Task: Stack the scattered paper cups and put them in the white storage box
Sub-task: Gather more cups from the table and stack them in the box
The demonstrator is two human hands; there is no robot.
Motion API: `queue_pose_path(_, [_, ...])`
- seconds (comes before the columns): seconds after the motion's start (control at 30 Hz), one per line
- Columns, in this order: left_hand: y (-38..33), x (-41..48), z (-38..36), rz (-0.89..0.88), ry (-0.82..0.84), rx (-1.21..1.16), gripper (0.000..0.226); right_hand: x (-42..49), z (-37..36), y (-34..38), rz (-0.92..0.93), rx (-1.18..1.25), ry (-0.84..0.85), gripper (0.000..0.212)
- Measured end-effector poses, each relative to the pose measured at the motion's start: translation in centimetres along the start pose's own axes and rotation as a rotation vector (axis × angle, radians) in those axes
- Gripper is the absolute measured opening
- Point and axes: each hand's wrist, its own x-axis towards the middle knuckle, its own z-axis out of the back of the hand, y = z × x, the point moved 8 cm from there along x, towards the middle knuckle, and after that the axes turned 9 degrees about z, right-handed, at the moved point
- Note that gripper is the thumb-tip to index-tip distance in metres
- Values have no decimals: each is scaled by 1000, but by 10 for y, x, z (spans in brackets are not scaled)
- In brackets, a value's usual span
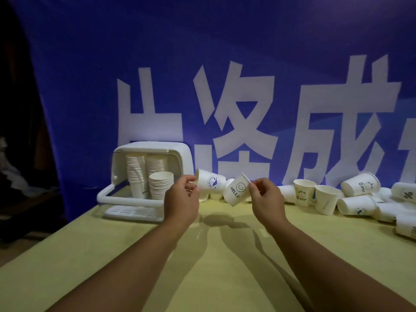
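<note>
The white storage box (182, 157) holds stacks of cups (161, 185). The left hand (182, 200) pinches a whale cup (211, 182). The right hand (267, 199) pinches a HELLO cup (236, 192). Both cups are up off the table (202, 278).

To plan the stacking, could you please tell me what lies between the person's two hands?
In the head view, two cups: the whale-print cup in the left hand and the HELLO cup in the right hand.

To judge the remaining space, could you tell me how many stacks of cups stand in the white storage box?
3 in the white storage box: the left stack, tall; the right rear stack beside it; the front stack, shorter. More may be hidden behind them.
</note>
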Motion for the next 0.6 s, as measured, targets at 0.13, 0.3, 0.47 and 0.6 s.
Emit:
queue_pose_path(0.13, [-10, 19, 50, -130, -115, 50, 11, 4, -40, 27, 28, 71, 8, 4])
queue_pose_path(0.3, [-19, 46, 100, -221, -225, 48, 10, 12, -84, 62, 60, 158, -10, 9])
queue_pose_path(0.47, [-17, 70, 117, -291, -273, 209, 8, 26, -117, 87, 97, 252, -43, 14])
queue_pose_path(0.6, [-9, 81, 110, -351, -254, 333, 9, 35, -137, 95, 83, 331, -102, 12])
